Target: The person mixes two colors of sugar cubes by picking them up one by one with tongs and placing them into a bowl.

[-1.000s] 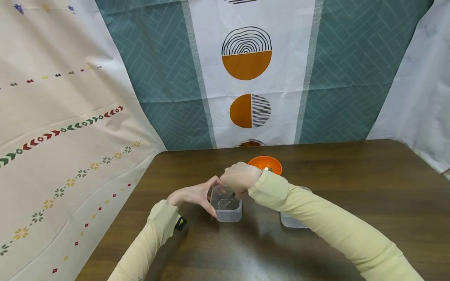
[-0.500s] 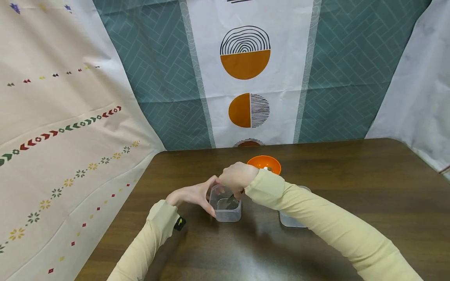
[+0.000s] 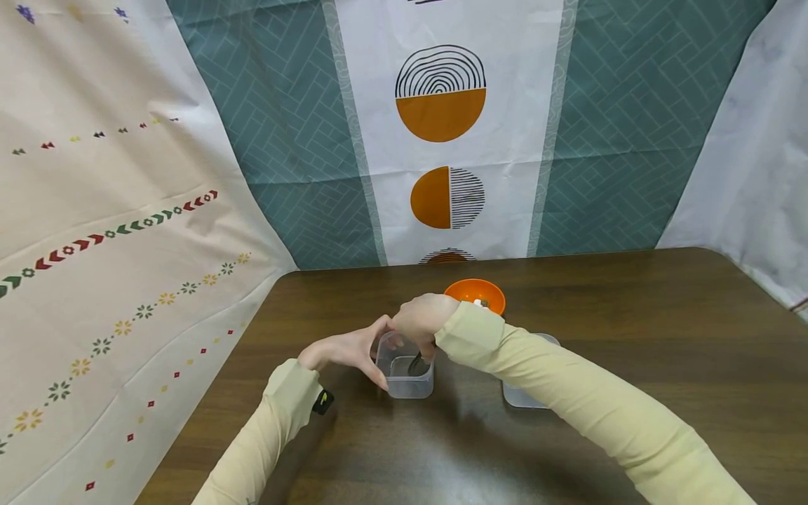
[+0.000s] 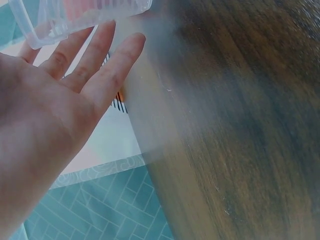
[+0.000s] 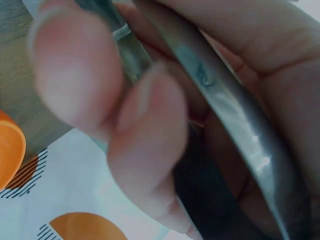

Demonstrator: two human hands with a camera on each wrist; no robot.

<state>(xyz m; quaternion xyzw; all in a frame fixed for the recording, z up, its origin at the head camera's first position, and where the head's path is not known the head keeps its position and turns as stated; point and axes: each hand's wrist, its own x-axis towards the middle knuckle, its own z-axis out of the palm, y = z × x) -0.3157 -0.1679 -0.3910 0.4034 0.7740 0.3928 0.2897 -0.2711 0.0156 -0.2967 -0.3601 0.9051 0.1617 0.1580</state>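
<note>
A clear square plastic container (image 3: 410,388) stands on the table, tilted neither way that I can see. My left hand (image 3: 347,348) holds it from the left, thumb at the near side and fingers at the far side; the left wrist view shows those fingers (image 4: 95,65) against its wall. Over its right rim is my right hand (image 3: 424,319), gripping metal tongs (image 5: 245,135) by their two arms. The dark lower end of the tongs reaches down into the container. Whether the tips pinch anything cannot be made out.
Behind the right wrist sits an orange bowl (image 3: 475,289) with small pale and brown pieces in it. A translucent flat plastic lid or tray (image 3: 522,398) lies partly under the right forearm. Fabric hangs behind the wooden table (image 3: 631,315).
The tongs' end has shifted slightly inside the container, and the right wrist has turned a little to the left. The left hand and container stay in place.
</note>
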